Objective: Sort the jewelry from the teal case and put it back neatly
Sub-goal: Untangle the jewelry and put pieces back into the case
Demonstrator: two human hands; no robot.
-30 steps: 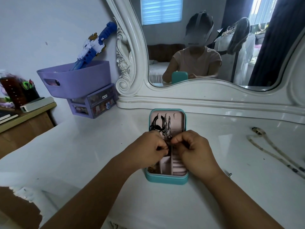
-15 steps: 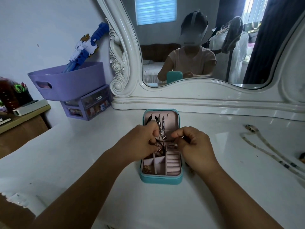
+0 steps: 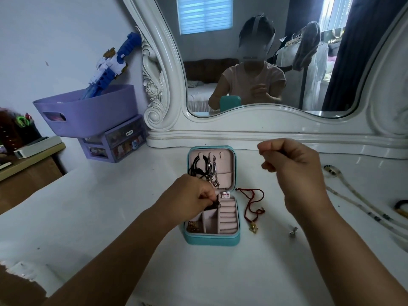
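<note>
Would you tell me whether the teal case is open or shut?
Open: the teal case has its lid raised, showing pink compartments and hanging chains.

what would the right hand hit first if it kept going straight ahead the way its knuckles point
Probably the white mirror frame at the back of the table. The right hand is raised and fisted, with nothing visible between it and the frame, though depth is hard to judge.

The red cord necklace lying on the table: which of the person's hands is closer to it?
Left. The left hand pinches something dark inside the teal case, just across from the red cord necklace. The right hand is raised above the table, beyond it, fingers curled.
</note>
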